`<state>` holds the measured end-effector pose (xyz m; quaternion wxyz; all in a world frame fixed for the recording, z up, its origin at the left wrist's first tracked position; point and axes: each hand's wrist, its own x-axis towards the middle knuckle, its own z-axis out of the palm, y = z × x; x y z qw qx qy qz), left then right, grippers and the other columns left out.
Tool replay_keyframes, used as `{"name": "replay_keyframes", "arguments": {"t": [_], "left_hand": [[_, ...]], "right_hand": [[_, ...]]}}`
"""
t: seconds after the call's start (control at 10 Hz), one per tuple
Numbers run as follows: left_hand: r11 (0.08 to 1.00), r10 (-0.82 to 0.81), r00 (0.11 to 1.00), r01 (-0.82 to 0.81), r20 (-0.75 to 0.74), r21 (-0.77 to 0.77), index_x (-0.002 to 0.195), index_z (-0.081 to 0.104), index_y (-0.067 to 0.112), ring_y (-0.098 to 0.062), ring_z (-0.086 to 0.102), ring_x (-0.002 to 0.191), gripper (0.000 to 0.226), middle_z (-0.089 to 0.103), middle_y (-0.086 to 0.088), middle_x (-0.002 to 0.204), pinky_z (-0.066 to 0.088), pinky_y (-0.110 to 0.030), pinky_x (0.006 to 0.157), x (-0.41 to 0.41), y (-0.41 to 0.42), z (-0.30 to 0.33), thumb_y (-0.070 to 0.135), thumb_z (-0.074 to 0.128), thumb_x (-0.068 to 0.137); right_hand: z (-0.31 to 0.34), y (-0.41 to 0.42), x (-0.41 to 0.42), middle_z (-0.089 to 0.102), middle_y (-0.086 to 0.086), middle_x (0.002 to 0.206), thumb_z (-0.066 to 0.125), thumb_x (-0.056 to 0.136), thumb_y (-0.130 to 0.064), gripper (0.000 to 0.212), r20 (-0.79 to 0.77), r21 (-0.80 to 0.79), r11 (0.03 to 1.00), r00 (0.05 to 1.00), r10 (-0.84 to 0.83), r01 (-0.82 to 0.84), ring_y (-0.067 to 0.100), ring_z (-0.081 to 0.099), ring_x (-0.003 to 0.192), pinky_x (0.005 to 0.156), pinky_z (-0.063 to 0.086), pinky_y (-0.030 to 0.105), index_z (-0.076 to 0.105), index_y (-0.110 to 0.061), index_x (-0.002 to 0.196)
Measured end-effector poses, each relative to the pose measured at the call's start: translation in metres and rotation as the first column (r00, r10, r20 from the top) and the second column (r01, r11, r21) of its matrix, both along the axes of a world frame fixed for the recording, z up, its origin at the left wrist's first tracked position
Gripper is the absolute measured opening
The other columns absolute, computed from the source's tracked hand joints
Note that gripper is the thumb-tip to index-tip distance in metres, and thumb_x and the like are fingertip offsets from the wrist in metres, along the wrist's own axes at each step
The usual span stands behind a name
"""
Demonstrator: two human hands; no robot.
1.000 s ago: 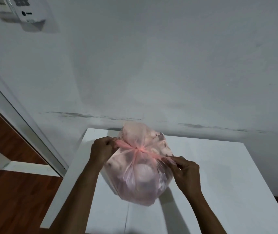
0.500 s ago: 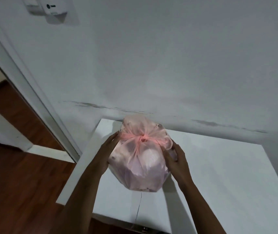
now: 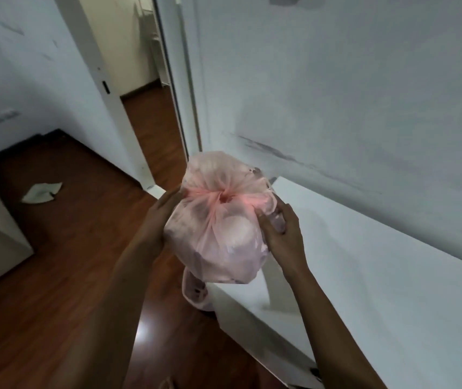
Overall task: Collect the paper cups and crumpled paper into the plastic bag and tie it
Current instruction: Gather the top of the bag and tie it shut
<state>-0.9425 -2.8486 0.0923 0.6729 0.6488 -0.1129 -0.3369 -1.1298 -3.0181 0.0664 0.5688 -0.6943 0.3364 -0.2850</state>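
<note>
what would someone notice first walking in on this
A knotted pink plastic bag bulging with pale rounded shapes, held up between the left hand and right hand over the near corner of the white table. Next, a crumpled white paper lying on the wooden floor to the left.
</note>
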Motion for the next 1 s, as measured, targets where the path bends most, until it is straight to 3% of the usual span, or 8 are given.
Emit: {"name": "replay_keyframes", "arguments": {"t": [0.1, 0.2, 0.3, 0.4, 0.6, 0.8, 0.9, 1.0], "left_hand": [[0.996, 0.083, 0.994, -0.081, 0.076, -0.029, 0.125, 0.056, 0.019, 0.009, 0.066, 0.091, 0.026, 0.066, 0.009, 0.109, 0.053, -0.014, 0.082, 0.052, 0.043, -0.003, 0.017, 0.055, 0.099], [0.999, 0.049, 0.990, -0.051, 0.132, 0.013, 0.125, 0.051, 0.021, 0.015, 0.064, 0.087, 0.029, 0.067, 0.020, 0.098, 0.049, -0.006, 0.073, 0.103, 0.076, -0.017, 0.008, 0.051, 0.099], [0.997, 0.058, 0.996, -0.054, -0.068, 0.062, 0.129, 0.061, 0.021, -0.014, 0.065, 0.112, 0.041, 0.067, 0.004, 0.119, 0.052, -0.035, 0.095, 0.169, 0.106, -0.045, 0.041, 0.060, 0.093], [0.990, -0.015, 0.989, 0.036, -0.150, 0.137, 0.129, 0.061, 0.020, -0.021, 0.065, 0.113, 0.044, 0.067, -0.002, 0.125, 0.054, -0.039, 0.090, 0.206, 0.115, -0.075, 0.046, 0.058, 0.093], [0.957, -0.053, 0.987, 0.093, -0.149, 0.276, 0.135, 0.056, 0.023, -0.023, 0.056, 0.126, 0.070, 0.061, 0.001, 0.134, 0.046, -0.045, 0.105, 0.240, 0.103, -0.130, 0.059, 0.070, 0.077], [0.929, -0.107, 0.993, 0.121, -0.057, 0.350, 0.131, 0.058, 0.010, -0.021, 0.058, 0.120, 0.035, 0.060, -0.003, 0.132, 0.050, -0.026, 0.097, 0.240, 0.074, -0.184, 0.011, 0.056, 0.096], [0.897, -0.149, 0.983, 0.178, -0.103, 0.405, 0.115, 0.066, 0.030, -0.009, 0.066, 0.105, 0.023, 0.071, 0.015, 0.108, 0.052, -0.033, 0.091, 0.245, 0.047, -0.215, 0.024, 0.064, 0.093], [0.866, -0.228, 0.967, 0.255, -0.113, 0.429, 0.115, 0.063, 0.025, -0.008, 0.062, 0.106, 0.021, 0.066, 0.019, 0.105, 0.048, -0.020, 0.083, 0.247, 0.024, -0.253, 0.020, 0.061, 0.095]], "right_hand": [[0.000, 0.036, 0.061, 0.049, -0.012, 0.141, 0.059, 0.064, -0.081, 0.074, -0.015, -0.017, 1.000, 1.000, 0.018, -0.019, 0.013, 0.043, 0.135, 0.108, 0.043, 0.044, 0.048, -0.050, 0.131], [-0.007, 0.074, 0.125, 0.043, -0.010, 0.146, 0.060, 0.064, -0.081, 0.076, -0.061, 0.006, 1.000, 0.998, 0.011, -0.010, 0.014, 0.043, 0.136, 0.109, 0.042, 0.047, 0.045, -0.051, 0.132], [-0.021, 0.104, 0.175, 0.038, -0.009, 0.150, 0.061, 0.068, -0.079, 0.074, -0.103, 0.038, 0.999, 0.995, 0.016, -0.012, 0.015, 0.040, 0.138, 0.112, 0.038, 0.045, 0.043, -0.051, 0.134], [-0.042, 0.122, 0.208, 0.022, -0.006, 0.160, 0.060, 0.075, -0.072, 0.074, -0.190, 0.078, 0.997, 0.982, -0.003, 0.018, 0.017, 0.028, 0.145, 0.113, 0.024, 0.034, 0.039, -0.046, 0.141], [-0.108, 0.128, 0.243, 0.011, -0.005, 0.163, 0.052, 0.076, -0.077, 0.075, -0.372, 0.180, 0.969, 0.924, -0.091, 0.168, 0.027, 0.022, 0.147, 0.117, 0.024, 0.049, 0.035, -0.049, 0.143], [-0.176, 0.117, 0.252, 0.009, -0.004, 0.163, 0.057, 0.082, -0.068, 0.069, -0.496, 0.244, 0.904, 0.846, -0.196, 0.352, 0.025, 0.020, 0.148, 0.118, 0.018, 0.054, 0.039, -0.044, 0.144], [-0.215, 0.112, 0.250, 0.022, -0.005, 0.160, 0.060, 0.083, -0.063, 0.068, -0.476, 0.297, 0.846, 0.837, -0.271, 0.443, 0.023, 0.027, 0.145, 0.114, 0.028, 0.043, 0.041, -0.040, 0.143], [-0.255, 0.109, 0.249, 0.029, -0.006, 0.156, 0.053, 0.070, -0.080, 0.080, -0.524, 0.313, 0.799, 0.795, -0.306, 0.513, 0.023, 0.036, 0.140, 0.110, 0.036, 0.043, 0.040, -0.044, 0.140]]}}
